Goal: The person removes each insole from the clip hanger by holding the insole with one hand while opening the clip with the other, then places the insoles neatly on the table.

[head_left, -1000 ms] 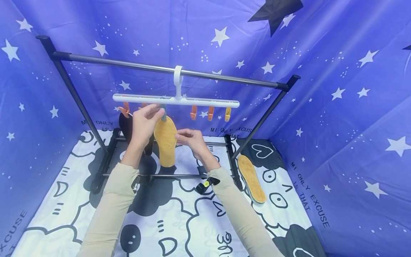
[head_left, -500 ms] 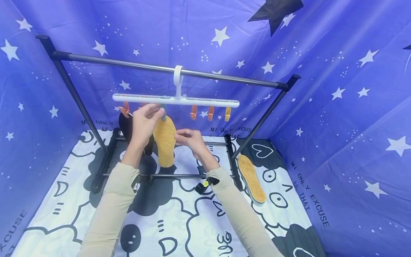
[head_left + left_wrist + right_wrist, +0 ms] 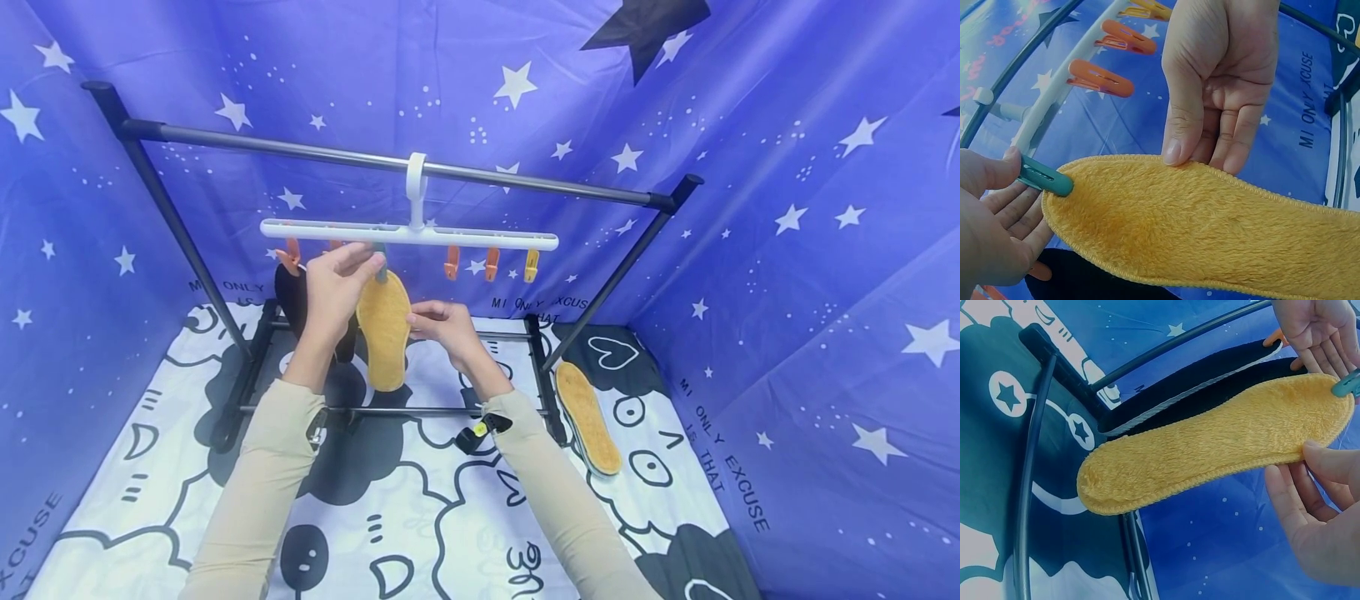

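A yellow fuzzy insole [image 3: 386,333] hangs upright below the white hanger [image 3: 480,239]. The green clip [image 3: 1047,177] bites its top edge, and my left hand [image 3: 335,287] pinches that clip between thumb and fingers. On the insole's right edge, my right hand [image 3: 450,329] pinches the rim, thumb on the fuzzy face and fingers behind, as the right wrist view shows. Two dark insoles [image 3: 1191,381] hang to the left from orange clips, partly hidden behind my left hand and forearm in the head view.
Two orange clips and a yellow clip [image 3: 532,267] hang from the hanger's right half. The hanger hooks over a dark metal rack's top bar [image 3: 525,177]. Another yellow insole [image 3: 588,419] lies on the patterned cloth right of the rack. Starry blue curtains [image 3: 780,125] surround it.
The yellow insole and the hanger have shifted very slightly to the left. Both hands keep their grips in nearly the same place.
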Demonstrator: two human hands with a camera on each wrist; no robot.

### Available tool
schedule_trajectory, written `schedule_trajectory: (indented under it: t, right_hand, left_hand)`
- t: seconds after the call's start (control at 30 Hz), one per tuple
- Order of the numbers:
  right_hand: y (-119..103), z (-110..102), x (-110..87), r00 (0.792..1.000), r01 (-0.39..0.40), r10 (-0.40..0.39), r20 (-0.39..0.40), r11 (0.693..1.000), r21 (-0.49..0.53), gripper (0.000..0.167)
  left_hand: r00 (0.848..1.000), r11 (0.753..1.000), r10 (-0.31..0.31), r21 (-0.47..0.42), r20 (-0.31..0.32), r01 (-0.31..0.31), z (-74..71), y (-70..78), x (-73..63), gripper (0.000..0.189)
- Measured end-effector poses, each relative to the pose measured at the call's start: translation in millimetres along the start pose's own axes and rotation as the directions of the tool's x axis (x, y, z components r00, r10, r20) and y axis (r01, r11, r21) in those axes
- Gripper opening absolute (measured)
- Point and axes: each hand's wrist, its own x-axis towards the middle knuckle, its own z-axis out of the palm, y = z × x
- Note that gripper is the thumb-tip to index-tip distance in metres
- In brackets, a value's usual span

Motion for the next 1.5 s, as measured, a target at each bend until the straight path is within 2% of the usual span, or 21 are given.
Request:
schedule_trajectory:
  t: [0.33,0.87,1.1,1.5]
  right_hand:
    - [-1.3,0.0,-1.8,1.000,-0.010,0.010,0.012,1.000,0.011,0.027]
    - [0.1,-0.1,-1.2,1.000,-0.009,0.010,0.006,1.000,-0.010,0.026]
    - [1.0,0.4,-0.5,1.000,-0.003,0.003,0.010,1.000,-0.017,0.026]
    - [0.5,3.2,-1.1,1.000,0.007,-0.008,0.012,1.000,0.018,0.026]
  left_hand:
    - [0.999,0.999,-0.039,-0.002,-0.021,0.039,-0.1,2.4,1.3,0.035]
    - [0.999,0.999,-0.043,0.008,-0.027,0.043,0.1,3.5,4.3,0.036]
    - [0.997,0.998,-0.064,0.014,-0.039,0.065,1.5,4.8,4.7,0.037]
    - [0.996,0.999,-0.046,0.012,-0.081,0.047,5.2,0.1,6.4,0.034]
